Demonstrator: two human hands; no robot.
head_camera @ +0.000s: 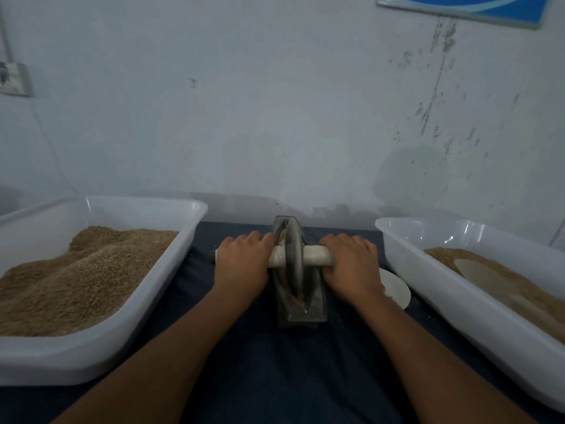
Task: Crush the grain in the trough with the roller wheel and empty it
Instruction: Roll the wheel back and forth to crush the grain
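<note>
A narrow metal trough lies lengthwise on the dark cloth in the middle of the table, with brown grain showing inside it. A grey roller wheel stands upright in the trough, on a pale cross handle. My left hand grips the handle's left end. My right hand grips its right end. Both hands hide the handle's tips.
A white tub heaped with brown grain stands at the left. Another white tub at the right holds a thinner layer of grain and a pale scoop. A small white dish sits between the trough and the right tub. A wall rises close behind.
</note>
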